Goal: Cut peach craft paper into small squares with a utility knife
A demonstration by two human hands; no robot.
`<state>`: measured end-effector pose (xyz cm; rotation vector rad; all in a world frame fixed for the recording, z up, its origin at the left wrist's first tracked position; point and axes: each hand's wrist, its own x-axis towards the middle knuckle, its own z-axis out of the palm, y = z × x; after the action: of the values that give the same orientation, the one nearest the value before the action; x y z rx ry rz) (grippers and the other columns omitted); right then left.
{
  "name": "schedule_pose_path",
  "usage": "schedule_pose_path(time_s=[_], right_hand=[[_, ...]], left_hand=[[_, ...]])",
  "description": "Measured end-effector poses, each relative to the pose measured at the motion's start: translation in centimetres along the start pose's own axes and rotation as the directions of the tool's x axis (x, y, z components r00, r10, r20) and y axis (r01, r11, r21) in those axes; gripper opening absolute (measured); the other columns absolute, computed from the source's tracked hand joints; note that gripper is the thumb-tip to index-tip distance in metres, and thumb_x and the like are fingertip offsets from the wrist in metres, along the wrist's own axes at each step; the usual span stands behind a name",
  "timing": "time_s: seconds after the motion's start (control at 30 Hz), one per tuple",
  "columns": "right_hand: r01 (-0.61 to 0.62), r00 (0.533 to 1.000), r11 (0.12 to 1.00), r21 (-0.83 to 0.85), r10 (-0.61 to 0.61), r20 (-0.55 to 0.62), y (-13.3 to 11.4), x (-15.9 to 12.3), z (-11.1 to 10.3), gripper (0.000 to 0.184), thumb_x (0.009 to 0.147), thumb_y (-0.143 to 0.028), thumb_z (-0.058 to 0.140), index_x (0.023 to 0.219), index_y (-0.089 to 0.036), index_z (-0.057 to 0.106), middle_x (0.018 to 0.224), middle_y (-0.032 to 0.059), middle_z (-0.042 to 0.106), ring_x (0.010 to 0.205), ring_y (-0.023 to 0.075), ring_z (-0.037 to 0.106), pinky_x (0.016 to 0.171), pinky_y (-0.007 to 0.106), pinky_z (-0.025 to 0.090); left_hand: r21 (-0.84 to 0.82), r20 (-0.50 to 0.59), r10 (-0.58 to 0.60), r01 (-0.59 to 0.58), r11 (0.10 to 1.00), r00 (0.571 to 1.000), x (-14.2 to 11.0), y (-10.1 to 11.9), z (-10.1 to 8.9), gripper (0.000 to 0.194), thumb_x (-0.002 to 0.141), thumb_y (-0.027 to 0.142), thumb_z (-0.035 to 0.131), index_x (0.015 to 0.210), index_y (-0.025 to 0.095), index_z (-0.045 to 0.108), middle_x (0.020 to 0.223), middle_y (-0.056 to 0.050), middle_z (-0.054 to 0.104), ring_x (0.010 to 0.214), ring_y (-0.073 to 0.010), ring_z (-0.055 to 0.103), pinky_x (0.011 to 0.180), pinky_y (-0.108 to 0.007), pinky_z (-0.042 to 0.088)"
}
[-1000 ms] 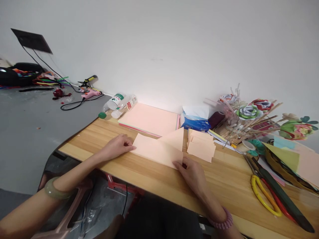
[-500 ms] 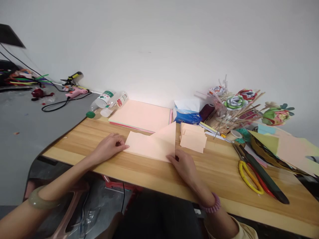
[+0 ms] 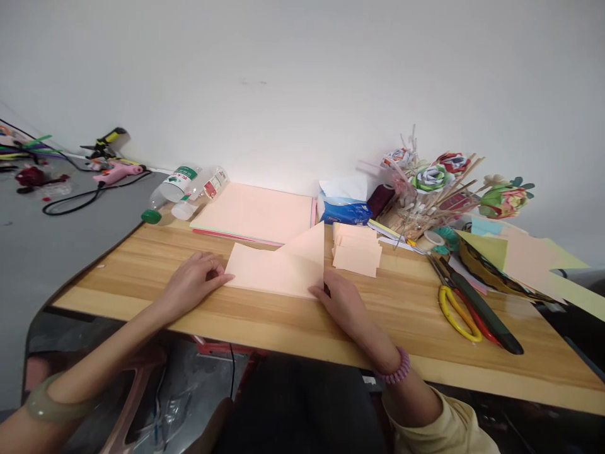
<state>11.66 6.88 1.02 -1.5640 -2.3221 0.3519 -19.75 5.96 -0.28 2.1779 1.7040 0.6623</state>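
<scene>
A folded sheet of peach paper (image 3: 274, 270) lies near the front of the wooden table, its right part rising to a pointed corner. My left hand (image 3: 197, 277) pinches its lower left corner between thumb and fingers. At the lower right corner, my right hand (image 3: 343, 299) grips the paper, thumb on top and the other fingers partly hidden behind the edge. Right of the sheet is a pile of small peach paper pieces (image 3: 357, 252). Behind it lies a stack of large coloured paper sheets (image 3: 259, 211), peach on top.
Scissors with yellow handles (image 3: 456, 315) and a dark-handled cutter (image 3: 491, 315) lie to the right. Paper flowers (image 3: 432, 178) and a blue tissue pack (image 3: 345, 210) stand by the wall. Plastic bottles (image 3: 177, 189) lie back left; a pink glue gun (image 3: 120, 173) rests on the grey table.
The view has shifted slightly, so the table's things appear a little further left and higher. Both hands keep their hold on the folded paper, whose shape looks the same.
</scene>
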Motion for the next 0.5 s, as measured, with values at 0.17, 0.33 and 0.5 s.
schedule_pose_path(time_s=[0.17, 0.33, 0.5], right_hand=[[0.021, 1.0, 0.998, -0.053, -0.022, -0.014, -0.13, -0.12, 0.08, 0.02, 0.085, -0.023, 0.049, 0.066, -0.023, 0.041, 0.069, 0.0009, 0.054, 0.064, 0.0158, 0.051, 0.06, 0.027, 0.036], [0.063, 0.998, 0.993, -0.096, -0.065, -0.017, 0.15, -0.02, 0.3, 0.018, 0.086, -0.022, 0.047, 0.069, -0.022, 0.043, 0.07, 0.0012, 0.055, 0.065, 0.0162, 0.051, 0.06, 0.028, 0.037], [0.102, 0.994, 0.987, -0.122, -0.106, -0.025, 0.23, -0.12, 0.68, 0.014, 0.088, -0.021, 0.043, 0.074, -0.022, 0.045, 0.078, 0.0045, 0.056, 0.073, 0.0192, 0.051, 0.067, 0.032, 0.04]], left_hand=[[0.034, -0.016, 0.007, -0.006, 0.999, 1.0, -0.09, -0.09, 0.03, 0.034, 0.081, 0.049, 0.052, 0.063, 0.021, 0.053, 0.07, -0.002, 0.057, 0.076, -0.0227, 0.047, 0.067, -0.031, 0.034], [0.077, -0.03, 0.038, -0.036, 0.996, 0.999, -0.2, -0.18, 0.13, 0.032, 0.082, 0.048, 0.051, 0.064, 0.021, 0.053, 0.069, -0.002, 0.056, 0.075, -0.0221, 0.047, 0.066, -0.031, 0.034], [0.128, -0.026, 0.059, -0.055, 0.99, 0.998, -0.29, -0.15, 0.09, 0.031, 0.083, 0.047, 0.051, 0.066, 0.021, 0.052, 0.069, -0.001, 0.056, 0.076, -0.0214, 0.046, 0.067, -0.031, 0.035]])
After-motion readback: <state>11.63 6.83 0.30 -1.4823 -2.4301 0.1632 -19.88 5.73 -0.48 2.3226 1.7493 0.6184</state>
